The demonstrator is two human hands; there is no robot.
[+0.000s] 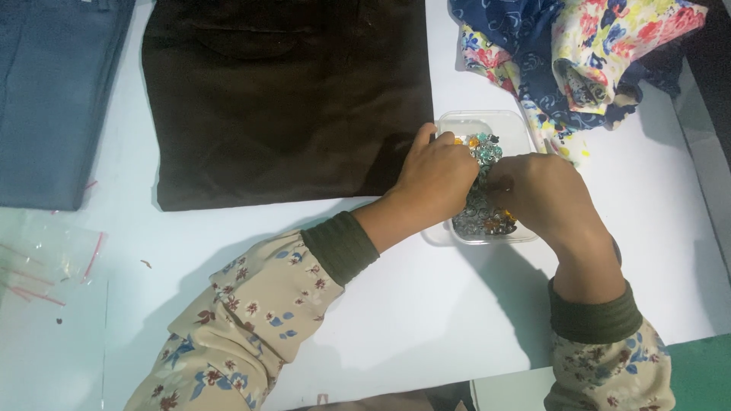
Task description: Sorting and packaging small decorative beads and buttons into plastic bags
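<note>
Both hands, the left hand (435,176) and right hand (542,194), dig into a clear plastic tub (487,122) of small gems (481,213) (teal, amber, grey) beside a folded brown cloth (285,99).

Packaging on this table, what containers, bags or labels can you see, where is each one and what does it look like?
Clear plastic tub: right of the dark brown folded cloth, rectangular, see-through, filled with small silver, teal and orange beads; both hands' fingers reach into it.
Clear plastic bags: left edge of the table, flat, transparent, with thin red strips.
No labels, signs or screens show.
</note>
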